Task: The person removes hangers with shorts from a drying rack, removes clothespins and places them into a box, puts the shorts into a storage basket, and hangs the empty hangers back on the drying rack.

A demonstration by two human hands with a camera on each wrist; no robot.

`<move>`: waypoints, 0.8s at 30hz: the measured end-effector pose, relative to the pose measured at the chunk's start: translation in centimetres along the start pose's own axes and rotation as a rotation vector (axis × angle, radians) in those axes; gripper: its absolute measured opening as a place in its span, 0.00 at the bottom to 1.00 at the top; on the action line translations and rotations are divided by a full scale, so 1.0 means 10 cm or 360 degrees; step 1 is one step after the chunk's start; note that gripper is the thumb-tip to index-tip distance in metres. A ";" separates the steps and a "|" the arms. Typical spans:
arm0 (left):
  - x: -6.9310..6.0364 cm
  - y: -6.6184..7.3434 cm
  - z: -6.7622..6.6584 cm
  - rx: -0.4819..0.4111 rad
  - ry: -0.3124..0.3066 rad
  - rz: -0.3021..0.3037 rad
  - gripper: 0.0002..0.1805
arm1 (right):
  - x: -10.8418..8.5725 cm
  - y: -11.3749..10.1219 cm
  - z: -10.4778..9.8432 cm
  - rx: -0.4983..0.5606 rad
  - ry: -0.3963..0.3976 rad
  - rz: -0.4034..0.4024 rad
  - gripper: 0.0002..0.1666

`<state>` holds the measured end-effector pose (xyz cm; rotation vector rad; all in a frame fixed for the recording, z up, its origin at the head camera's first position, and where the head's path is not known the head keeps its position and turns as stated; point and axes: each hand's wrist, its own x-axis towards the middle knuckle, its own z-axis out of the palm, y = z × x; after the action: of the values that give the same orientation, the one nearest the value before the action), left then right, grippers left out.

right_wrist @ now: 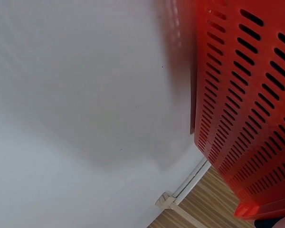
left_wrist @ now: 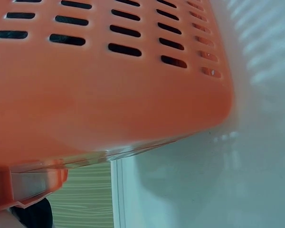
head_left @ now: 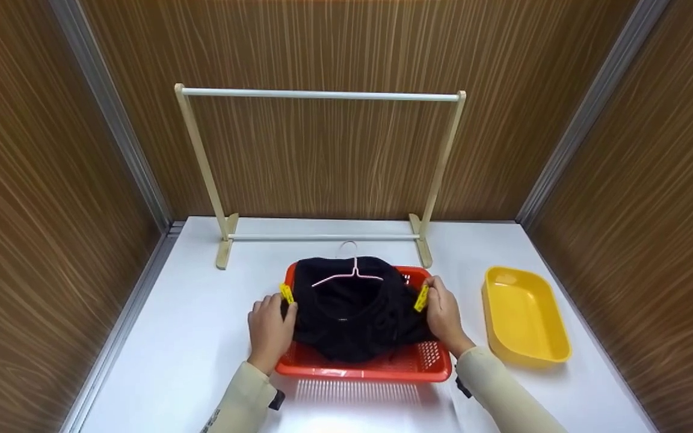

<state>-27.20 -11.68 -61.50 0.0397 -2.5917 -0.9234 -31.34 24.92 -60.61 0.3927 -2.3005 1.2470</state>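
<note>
A black garment (head_left: 352,337) lies bunched in the red perforated basket (head_left: 364,376). On top of it sits a pale pink clothes hanger (head_left: 355,270), hook toward the back. My left hand (head_left: 271,331) grips the garment's left edge at the basket's side, right by a yellow clip (head_left: 287,293). At the opposite side, my right hand (head_left: 443,310) pinches the garment's right edge next to another yellow clip (head_left: 421,299). Both wrist views mostly show the basket's slotted outer wall (left_wrist: 109,95), with a bit of black cloth (left_wrist: 35,213) and fingertip at the lower edge.
Behind the basket stands a wooden rack with a white top bar (head_left: 322,94) and a lower bar (head_left: 322,237). A yellow tray (head_left: 527,313) rests on the white table (head_left: 172,337) to the right. Wood-grain panels (head_left: 322,156) enclose the back and sides.
</note>
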 end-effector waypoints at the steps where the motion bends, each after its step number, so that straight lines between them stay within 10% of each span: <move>1: 0.00 0.00 0.00 0.0001 0.0001 0.0003 0.18 | -0.01 0.00 0.00 0.0000 0.0005 -0.0001 0.11; 24: -0.01 0.01 0.00 -0.0001 0.0011 0.0008 0.19 | -0.02 0.00 0.00 0.0018 0.0006 0.0008 0.07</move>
<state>-27.07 -11.62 -61.47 0.0358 -2.5840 -0.9211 -31.12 24.90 -60.72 0.3886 -2.2935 1.2624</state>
